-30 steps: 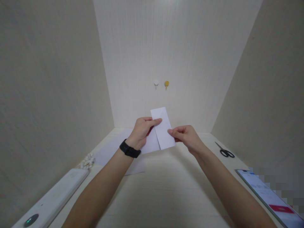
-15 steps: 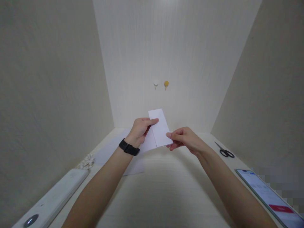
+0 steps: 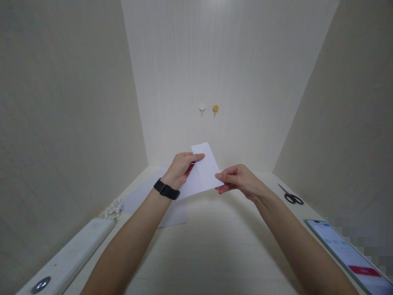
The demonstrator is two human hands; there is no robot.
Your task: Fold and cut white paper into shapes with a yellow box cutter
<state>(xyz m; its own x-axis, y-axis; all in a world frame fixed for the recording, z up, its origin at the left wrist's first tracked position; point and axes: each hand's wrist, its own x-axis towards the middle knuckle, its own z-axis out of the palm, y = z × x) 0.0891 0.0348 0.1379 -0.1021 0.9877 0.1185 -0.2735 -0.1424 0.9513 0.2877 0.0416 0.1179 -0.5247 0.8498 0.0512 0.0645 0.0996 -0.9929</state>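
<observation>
The left hand is gripping the paper on its left side, the thumb lying flat across the top face and the fingers curling behind. The right hand is pinching the paper's near right corner, thumb on top, fingertips showing beneath. The paper is hanging between both hands, raised above the desk toward its far edge, and is tilting, its narrower upper end pointing away. A faint fold line is running down its face.

A black watch is circling the left wrist. Beneath the left arm, a sheet is lying near the far left corner, partly hidden. White beads are sitting by the left edge, just beyond a white device that is stretching toward the near left corner. Scissors are resting by the right edge, blades pointing toward the far right corner; nearer, a phone is lying screen up along that edge. A white hook and a yellow hook are sticking to the back wall.
</observation>
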